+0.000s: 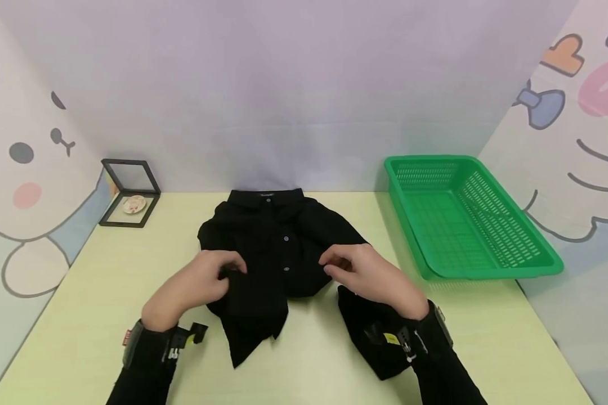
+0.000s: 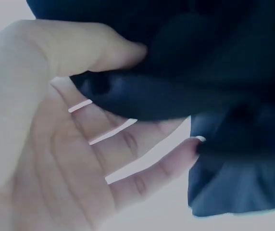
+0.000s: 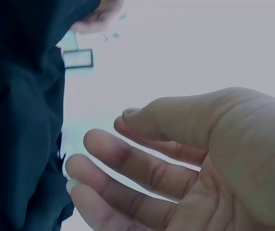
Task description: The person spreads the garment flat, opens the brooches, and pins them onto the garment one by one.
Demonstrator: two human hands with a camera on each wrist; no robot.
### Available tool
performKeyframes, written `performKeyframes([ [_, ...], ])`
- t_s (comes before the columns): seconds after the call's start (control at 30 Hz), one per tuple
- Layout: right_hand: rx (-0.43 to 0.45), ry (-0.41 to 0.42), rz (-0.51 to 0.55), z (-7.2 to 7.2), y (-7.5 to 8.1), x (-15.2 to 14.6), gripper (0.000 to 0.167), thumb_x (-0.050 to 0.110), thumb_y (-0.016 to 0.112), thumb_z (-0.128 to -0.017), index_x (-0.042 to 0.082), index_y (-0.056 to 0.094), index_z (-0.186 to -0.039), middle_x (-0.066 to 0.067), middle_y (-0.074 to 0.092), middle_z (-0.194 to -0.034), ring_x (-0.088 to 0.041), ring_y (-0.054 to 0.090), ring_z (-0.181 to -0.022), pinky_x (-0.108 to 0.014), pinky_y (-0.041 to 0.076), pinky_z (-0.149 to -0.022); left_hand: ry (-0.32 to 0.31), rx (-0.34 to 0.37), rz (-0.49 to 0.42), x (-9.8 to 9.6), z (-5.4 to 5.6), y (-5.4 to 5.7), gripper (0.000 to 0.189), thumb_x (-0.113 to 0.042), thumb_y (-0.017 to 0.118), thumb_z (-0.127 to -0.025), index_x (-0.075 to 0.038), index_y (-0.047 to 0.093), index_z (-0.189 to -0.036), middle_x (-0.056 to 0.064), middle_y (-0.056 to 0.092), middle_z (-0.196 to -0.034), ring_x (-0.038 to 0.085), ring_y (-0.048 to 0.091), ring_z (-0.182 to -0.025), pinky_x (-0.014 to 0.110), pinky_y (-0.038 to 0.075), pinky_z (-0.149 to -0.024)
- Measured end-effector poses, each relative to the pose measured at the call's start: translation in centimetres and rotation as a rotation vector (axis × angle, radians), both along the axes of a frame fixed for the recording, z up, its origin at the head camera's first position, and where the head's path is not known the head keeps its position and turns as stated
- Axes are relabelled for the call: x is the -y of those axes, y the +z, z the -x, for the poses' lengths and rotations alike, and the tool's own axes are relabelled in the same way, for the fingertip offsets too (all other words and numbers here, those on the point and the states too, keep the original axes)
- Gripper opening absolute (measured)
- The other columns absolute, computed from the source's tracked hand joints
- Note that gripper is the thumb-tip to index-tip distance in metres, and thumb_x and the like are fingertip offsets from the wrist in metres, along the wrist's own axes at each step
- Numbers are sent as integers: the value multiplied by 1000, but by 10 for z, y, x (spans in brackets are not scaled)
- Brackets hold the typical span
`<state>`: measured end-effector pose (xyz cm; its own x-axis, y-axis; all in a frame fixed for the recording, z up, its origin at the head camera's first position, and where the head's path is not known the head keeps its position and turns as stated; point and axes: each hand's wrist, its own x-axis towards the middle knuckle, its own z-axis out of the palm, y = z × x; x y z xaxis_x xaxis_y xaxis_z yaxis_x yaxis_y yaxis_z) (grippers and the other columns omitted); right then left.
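Note:
A black button-up shirt (image 1: 263, 236) lies on the table with its collar toward the back wall and its front facing up. My left hand (image 1: 202, 278) pinches the fabric at the shirt's left side; in the left wrist view the thumb lies over a fold and the fingers under it. Over the shirt's right side hovers my right hand (image 1: 367, 275), its fingers loosely bent and, in the right wrist view, holding nothing. Below the right hand and forearm lies more black cloth (image 1: 362, 337); whether it joins the shirt is hidden.
A green plastic basket (image 1: 407, 225) stands at the back right of the pale yellow table (image 1: 304, 360). At the back left is a small black-framed stand (image 1: 132, 194) with a round piece in it. Cloth walls with cartoon prints border the back and sides.

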<state>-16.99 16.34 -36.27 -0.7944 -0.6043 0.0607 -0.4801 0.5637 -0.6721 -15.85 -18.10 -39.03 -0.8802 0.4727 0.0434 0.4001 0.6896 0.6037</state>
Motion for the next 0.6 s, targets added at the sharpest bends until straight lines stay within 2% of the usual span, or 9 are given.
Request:
performKeyframes([
  [0.17, 8, -36, -25, 12, -8, -7, 13, 8, 65, -101, 3, 72, -110, -5, 73, -91, -9, 61, -77, -26, 53, -70, 149, 4, 59, 37, 0, 11, 42, 14, 46, -81, -8, 74, -103, 10, 74, -105, 21, 59, -84, 34, 44, -70],
  [0.33, 45, -55, -79, 20, -17, -14, 16, 10, 63, -102, 0, 70, -113, -4, 72, -96, -13, 64, -83, -30, 53, -75, 260, -34, 138, 73, -6, 18, 30, 7, 53, -86, -5, 75, -103, 14, 75, -102, 25, 64, -84, 37, 47, -70],
  [0.5, 173, -44, -209, 24, -22, -17, 27, 14, 62, -103, -2, 65, -125, -8, 69, -102, -17, 63, -85, -34, 52, -78, 345, 54, 226, 101, -10, 20, 28, 2, 53, -90, 2, 70, -112, 29, 70, -108, 30, 64, -81, 34, 41, -62],
  [0.6, 273, -27, -291, 24, -25, -16, 33, 20, 64, -103, 0, 62, -130, -7, 68, -105, -16, 61, -84, -34, 50, -79, 357, 127, 255, 108, -10, 20, 29, -1, 55, -92, 6, 66, -117, 30, 70, -105, 27, 59, -75, 33, 40, -59],
])
